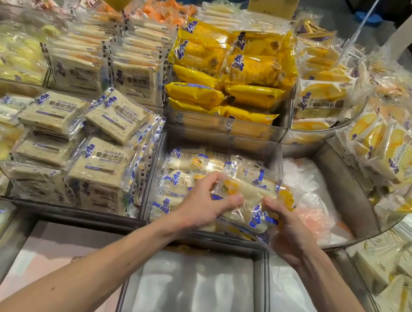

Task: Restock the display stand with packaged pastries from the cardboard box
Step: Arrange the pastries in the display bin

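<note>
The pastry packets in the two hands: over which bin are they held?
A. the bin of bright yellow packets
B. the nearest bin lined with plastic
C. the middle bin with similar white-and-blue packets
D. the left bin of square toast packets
C: the left hand and right hand grip the pastry packets above the middle bin, where similar packets already lie.

A small bundle of clear-plastic pastry packs with blue print (251, 200), each holding pale bread with yellow-orange filling, is gripped at its two ends by the left hand (203, 203) and the right hand (287, 229). It is held just above the middle compartment of the tiered, clear-walled display stand (220, 126). More identical packs (177, 178) lie stacked in that compartment's left part.
</note>
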